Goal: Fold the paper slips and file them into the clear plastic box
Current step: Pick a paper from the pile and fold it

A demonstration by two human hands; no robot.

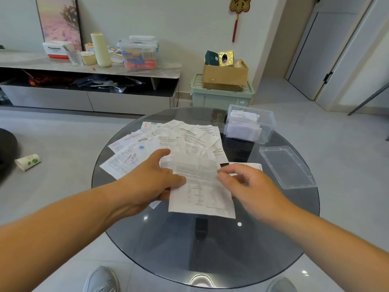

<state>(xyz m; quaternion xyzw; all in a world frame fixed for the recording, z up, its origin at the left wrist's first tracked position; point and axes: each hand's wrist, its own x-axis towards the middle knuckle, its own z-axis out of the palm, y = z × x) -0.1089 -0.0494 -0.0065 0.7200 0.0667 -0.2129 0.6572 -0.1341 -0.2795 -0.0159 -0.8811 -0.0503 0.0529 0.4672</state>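
Note:
A long white printed slip lies unfolded over the near part of a round smoked-glass table. My left hand holds its left edge, thumb on top and fingers beneath. My right hand pinches its right edge between thumb and forefinger. Behind the slip, several more paper slips are spread in a loose fan. The clear plastic box stands at the table's far right, lid off, with folded slips upright inside.
The box's clear lid lies flat at the table's right edge. One small slip sits just behind my right hand. A crumpled paper cup lies on the floor to the left. My shoes show below the table's near edge.

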